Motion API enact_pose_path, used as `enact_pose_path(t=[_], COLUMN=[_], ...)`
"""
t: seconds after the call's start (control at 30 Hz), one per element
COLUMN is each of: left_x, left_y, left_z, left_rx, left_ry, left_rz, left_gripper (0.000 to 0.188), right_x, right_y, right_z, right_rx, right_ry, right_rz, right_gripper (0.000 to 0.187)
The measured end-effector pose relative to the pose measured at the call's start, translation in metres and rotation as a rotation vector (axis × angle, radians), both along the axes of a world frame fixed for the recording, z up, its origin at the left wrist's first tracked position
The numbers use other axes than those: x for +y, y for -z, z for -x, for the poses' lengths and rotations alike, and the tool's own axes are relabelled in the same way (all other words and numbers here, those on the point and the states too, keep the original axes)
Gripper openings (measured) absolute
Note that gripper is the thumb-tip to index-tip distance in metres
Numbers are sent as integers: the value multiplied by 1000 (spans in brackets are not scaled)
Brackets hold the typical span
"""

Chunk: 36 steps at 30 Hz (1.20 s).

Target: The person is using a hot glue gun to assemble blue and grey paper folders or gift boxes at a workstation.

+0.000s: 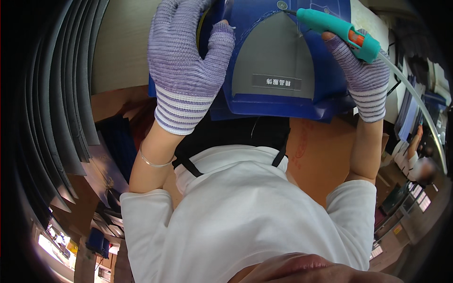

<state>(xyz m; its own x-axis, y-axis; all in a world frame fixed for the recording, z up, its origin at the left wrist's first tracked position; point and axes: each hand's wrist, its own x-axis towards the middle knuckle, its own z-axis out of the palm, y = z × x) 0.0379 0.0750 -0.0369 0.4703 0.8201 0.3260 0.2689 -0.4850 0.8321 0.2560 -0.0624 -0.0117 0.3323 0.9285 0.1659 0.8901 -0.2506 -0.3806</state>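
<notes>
My right hand (363, 70), in a purple-and-white striped knit glove, is closed round a teal hot glue gun (325, 26) with an orange trigger. From the gun's back end runs a long translucent glue stick (415, 96). The dark nozzle points left, close to a round metal stud at the upper edge of a blue piece (278, 107). This blue piece bears a grey arched panel (273, 52) with a dark label strip. My left hand (188, 52), gloved alike with the thumb tip bare, rests at the piece's left side. Its thumb stands apart from the fingers; nothing shows in its grip.
A pale worktop (120, 47) lies under the blue piece. Many dark grey curved sheets (61, 94) are layered along the left. A brown cardboard box (316, 151) stands below the worktop's front edge. At the far right another person (413, 160) reaches toward stacked blue-grey pieces.
</notes>
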Motion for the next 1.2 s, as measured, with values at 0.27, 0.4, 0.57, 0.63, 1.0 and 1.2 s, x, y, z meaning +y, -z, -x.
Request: enact_pose_path(t=[0.27,0.4,0.57,0.63,1.0,1.2], left_x=[10,11,9,9,9,16], left_y=[35,34,35,36,32,27], left_z=[16,17,17,16,18,9], left_rx=[-166,-255,-305,-330,-311,16], left_ry=[71,80,70,76,70,231], left_rz=[-94,-85,-54,-53,-25,-414], left_gripper=[21,21,20,20,23,33], right_x=[5,15,34,35,21,-24], right_y=[-21,-15,-36,-37,-19,-13], right_z=[14,26,54,54,31,-6], right_rx=[253,525,513,501,205,505], right_ry=[-35,-54,90,78,-222,148], right_rz=[19,-149,-125,-146,-46,-287], right_gripper=[33,35,36,36,33,30])
